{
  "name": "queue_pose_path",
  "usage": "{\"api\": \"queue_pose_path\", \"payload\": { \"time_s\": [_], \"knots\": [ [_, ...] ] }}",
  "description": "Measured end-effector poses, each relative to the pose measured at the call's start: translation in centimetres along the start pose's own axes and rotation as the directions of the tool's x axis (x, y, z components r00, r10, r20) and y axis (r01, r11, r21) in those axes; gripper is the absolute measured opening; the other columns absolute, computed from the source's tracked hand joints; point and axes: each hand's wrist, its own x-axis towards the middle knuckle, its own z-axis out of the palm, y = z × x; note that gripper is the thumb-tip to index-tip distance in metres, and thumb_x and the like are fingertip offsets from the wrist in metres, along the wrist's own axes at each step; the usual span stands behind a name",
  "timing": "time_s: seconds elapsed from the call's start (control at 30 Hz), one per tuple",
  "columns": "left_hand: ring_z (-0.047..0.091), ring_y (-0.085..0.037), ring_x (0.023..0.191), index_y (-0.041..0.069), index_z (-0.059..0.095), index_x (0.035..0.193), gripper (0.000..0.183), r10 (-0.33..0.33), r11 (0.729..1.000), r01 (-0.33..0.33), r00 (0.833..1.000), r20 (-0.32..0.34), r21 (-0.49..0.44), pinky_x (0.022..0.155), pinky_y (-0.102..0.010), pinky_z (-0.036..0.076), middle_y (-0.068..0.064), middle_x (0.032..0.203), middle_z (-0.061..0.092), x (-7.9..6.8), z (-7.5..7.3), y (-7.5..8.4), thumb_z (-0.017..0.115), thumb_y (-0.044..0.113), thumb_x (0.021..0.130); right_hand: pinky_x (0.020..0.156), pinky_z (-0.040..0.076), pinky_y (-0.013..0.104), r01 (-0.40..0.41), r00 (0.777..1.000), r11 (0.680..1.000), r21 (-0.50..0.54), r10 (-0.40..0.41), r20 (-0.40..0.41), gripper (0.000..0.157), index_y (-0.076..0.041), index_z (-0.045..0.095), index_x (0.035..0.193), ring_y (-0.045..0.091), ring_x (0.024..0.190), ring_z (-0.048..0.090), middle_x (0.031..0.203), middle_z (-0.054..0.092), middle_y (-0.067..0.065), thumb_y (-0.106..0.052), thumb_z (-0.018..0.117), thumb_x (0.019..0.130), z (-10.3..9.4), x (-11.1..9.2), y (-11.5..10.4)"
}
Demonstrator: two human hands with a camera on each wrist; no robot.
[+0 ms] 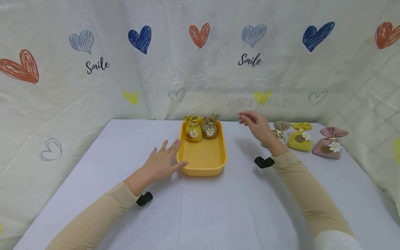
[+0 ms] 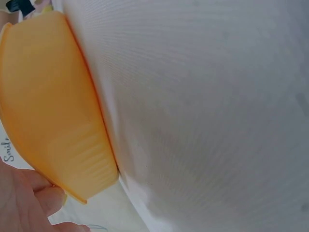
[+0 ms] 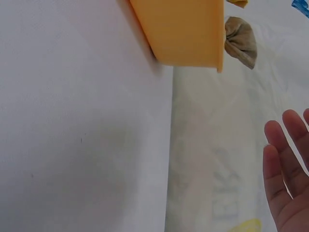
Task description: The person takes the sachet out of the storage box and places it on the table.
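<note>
A yellow tray [image 1: 202, 156] stands at the table's far middle. Inside its far end sit a yellow drawstring pouch [image 1: 193, 132] and a grey-brown pouch [image 1: 208, 127], each with a white flower. My left hand [image 1: 160, 163] is spread at the tray's left side, its fingertips at the rim. In the left wrist view those fingers [image 2: 48, 195] lie against the tray's edge. My right hand [image 1: 257, 126] hovers right of the tray with nothing in it, fingers loosely bent. The right wrist view shows its fingers [image 3: 285, 164] apart from the tray.
Right of the tray stand another grey-brown pouch [image 1: 281, 128], partly behind my right forearm, another yellow pouch [image 1: 299, 139] and a pink pouch [image 1: 331, 144]. A hanging cloth [image 1: 200, 76] printed with hearts rises behind the table's far edge.
</note>
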Motion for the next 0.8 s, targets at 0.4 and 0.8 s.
{"api": "queue_pose_path", "payload": {
  "time_s": [0.4,0.8],
  "knots": [
    [0.007,-0.042,0.155,0.014,0.009,0.166,0.094,-0.010,1.000,0.010,1.000,0.008,0.015,0.117,-0.070,0.012,-0.001,0.170,0.013,0.1,-0.1,0.0,0.045,0.069,0.100,0.096,0.053,0.046,-0.038,0.997,0.999,0.034,0.036,0.074,0.033,0.007,0.067,0.126,0.037,0.107,0.068,0.116,0.070,0.026,-0.018,0.055,0.108,2.2,1.8,0.6],
    [0.006,-0.042,0.155,0.014,0.010,0.166,0.094,-0.005,1.000,0.005,1.000,0.005,0.003,0.116,-0.071,0.012,-0.002,0.170,0.014,0.0,0.0,0.0,0.046,0.069,0.100,0.095,0.053,0.047,-0.100,0.992,0.995,0.007,0.099,0.076,0.034,0.004,0.066,0.130,0.034,0.107,0.066,0.119,0.069,0.023,-0.020,0.058,0.107,4.1,3.3,0.5]
  ]
}}
